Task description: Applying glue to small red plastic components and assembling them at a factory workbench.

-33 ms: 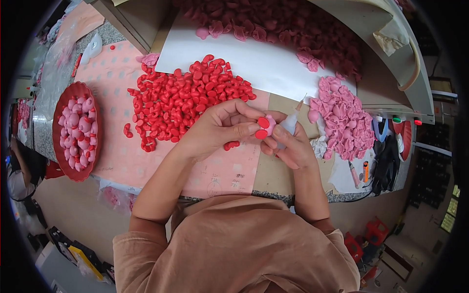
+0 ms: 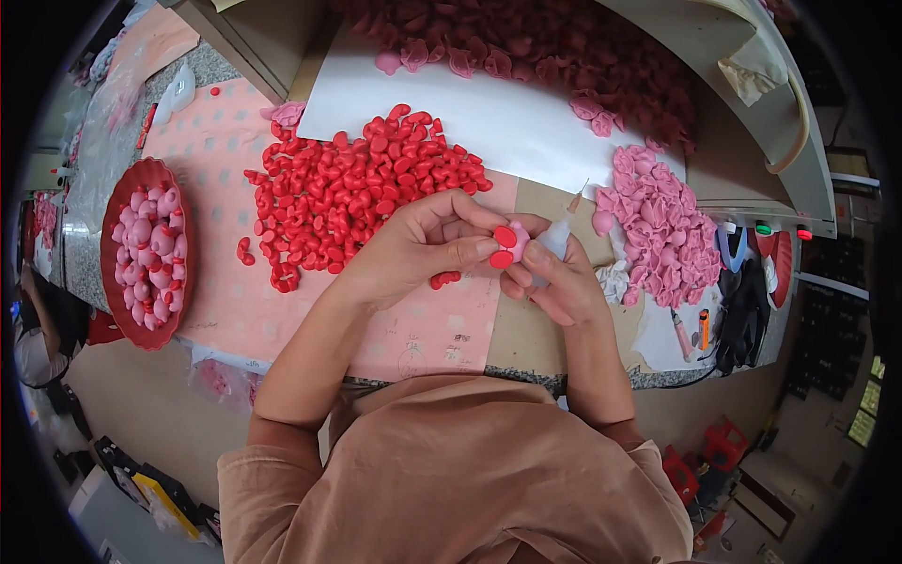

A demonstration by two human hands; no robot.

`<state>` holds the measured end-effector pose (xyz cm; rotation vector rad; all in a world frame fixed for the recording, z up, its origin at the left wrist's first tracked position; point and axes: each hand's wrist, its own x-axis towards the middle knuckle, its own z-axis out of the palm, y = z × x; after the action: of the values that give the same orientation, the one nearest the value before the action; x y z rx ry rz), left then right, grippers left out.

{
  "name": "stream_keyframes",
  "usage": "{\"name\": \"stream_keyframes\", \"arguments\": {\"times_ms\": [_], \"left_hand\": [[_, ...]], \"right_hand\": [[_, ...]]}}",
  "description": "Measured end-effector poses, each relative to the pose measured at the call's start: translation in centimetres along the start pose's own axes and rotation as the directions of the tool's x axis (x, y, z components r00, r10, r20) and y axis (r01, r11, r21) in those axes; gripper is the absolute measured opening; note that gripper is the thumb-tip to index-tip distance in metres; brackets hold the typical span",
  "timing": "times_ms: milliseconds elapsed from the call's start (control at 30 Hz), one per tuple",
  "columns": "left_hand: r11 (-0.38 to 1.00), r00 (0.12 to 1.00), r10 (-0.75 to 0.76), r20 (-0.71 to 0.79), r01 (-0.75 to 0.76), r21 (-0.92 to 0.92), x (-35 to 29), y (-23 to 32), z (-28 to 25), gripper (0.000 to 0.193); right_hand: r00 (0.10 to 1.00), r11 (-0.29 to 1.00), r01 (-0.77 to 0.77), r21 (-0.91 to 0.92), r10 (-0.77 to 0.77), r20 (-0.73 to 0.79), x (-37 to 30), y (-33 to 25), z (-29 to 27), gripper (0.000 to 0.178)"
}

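Nothing moved; pink piece (image 2: 512, 242) pinched between both grips, apparently.

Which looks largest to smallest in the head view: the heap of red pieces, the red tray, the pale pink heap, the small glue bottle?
1. Heap of red pieces.
2. Pale pink heap and red tray: they look about alike, and the rim bends the tray, so no ranking between them.
3. Small glue bottle, held in the right hand.
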<state>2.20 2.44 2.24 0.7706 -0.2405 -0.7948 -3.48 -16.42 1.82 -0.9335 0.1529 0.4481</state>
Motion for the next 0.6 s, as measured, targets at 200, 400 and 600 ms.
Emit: {"name": "stream_keyframes", "arguments": {"times_ms": [200,400,600], "left_hand": [[0.990,0.993,-0.103,0.058,0.097,0.107,-0.3,0.5,-1.2,0.015],[0.993,0.993,-0.094,0.069,0.088,0.079,-0.3,0.3,-1.4,0.015],[0.990,0.994,-0.096,0.051,0.091,0.105,-0.2,0.3,-1.4,0.018]], "right_hand": [[0.999,0.999,-0.035,0.003,0.035,0.017,0.0,0.1,-0.2,0.031],[0.999,0.999,-0.037,0.020,0.036,0.040,0.1,0.3,-0.1,0.031],[0.999,0.997,-0.030,-0.074,0.028,-0.035,0.0,0.1,0.1,0.034]]}}
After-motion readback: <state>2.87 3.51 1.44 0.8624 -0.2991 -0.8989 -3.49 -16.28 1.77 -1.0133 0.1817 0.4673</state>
